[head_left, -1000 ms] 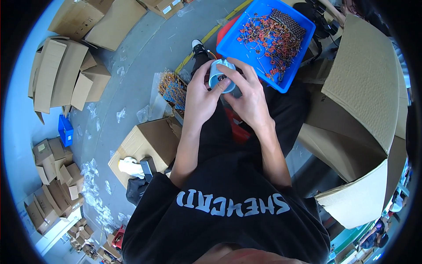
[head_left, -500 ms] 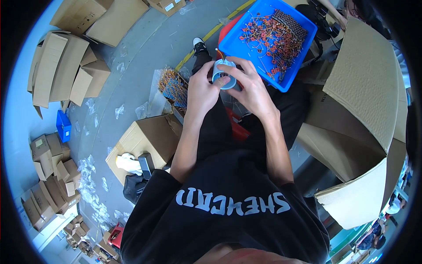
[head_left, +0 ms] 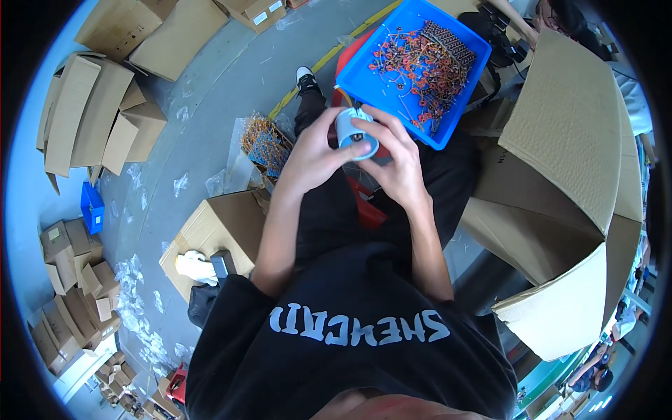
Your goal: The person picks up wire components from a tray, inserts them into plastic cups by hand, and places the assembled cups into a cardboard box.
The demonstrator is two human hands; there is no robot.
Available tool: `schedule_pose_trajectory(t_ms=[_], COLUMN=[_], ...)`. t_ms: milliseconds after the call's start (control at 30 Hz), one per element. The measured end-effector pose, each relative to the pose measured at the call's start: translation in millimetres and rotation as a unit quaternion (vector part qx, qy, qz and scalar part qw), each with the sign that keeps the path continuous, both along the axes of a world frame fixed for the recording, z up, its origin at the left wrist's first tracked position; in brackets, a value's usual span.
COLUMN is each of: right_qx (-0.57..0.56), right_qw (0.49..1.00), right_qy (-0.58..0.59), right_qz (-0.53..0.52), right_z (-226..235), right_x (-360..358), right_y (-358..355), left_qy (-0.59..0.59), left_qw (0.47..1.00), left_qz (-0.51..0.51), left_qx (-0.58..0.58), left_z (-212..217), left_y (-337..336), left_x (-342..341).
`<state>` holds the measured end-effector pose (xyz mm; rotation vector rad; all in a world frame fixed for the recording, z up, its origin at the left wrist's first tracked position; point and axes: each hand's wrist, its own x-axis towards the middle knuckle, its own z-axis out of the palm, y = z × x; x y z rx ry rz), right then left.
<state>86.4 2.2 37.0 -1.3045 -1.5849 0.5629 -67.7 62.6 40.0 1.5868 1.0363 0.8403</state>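
Observation:
A pale blue, cup-shaped plastic housing (head_left: pixel 345 124) is held between both hands above my lap, its open end tilted toward me. My left hand (head_left: pixel 313 159) grips its left side, with the thumb reaching across the rim into the opening. My right hand (head_left: pixel 397 159) is wrapped round the right side, fingers over the top and thumb near the lower rim. Something small and dark shows inside the housing, too little to name. Just beyond the hands, a blue tray (head_left: pixel 374 89) holds many small red-and-dark parts with wire leads.
An open cardboard box (head_left: pixel 560 119) stands close on my right. At left are a smaller carton (head_left: pixel 227 217) with a white cloth-like thing (head_left: pixel 196 267) on it, and a bundle of coloured wires (head_left: pixel 266 147). Plastic scraps (head_left: pixel 136 308) litter the floor; another person's arm (head_left: pixel 514 17) shows at top right.
Both hands and the housing have come slightly nearer to me. The orange and white wires that stuck up from its far end no longer show. The whole view has shifted a little.

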Motion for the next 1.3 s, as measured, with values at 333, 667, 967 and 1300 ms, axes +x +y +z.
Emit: schedule_pose_trajectory(t_ms=[333, 667, 967, 1300], right_qx=[0.017, -0.091, 0.026, 0.081], right_qw=[0.991, 0.990, 0.991, 0.886], right_qy=[-0.132, 0.099, 0.009, -0.323], right_qz=[0.034, -0.038, -0.134, -0.323], right_z=[19, 9, 42, 162], right_x=[20, 4, 10, 92], right_y=[-38, -68, -109, -301], left_qy=[-0.145, -0.016, -0.066, -0.311], left_qw=[0.971, 0.998, 0.963, 0.655], left_qz=[-0.077, -0.024, -0.211, -0.641], left_qx=[-0.176, 0.055, 0.156, 0.252], left_z=[13, 5, 52, 128], left_y=[-1, -23, -38, -112], left_x=[6, 34, 53, 115])
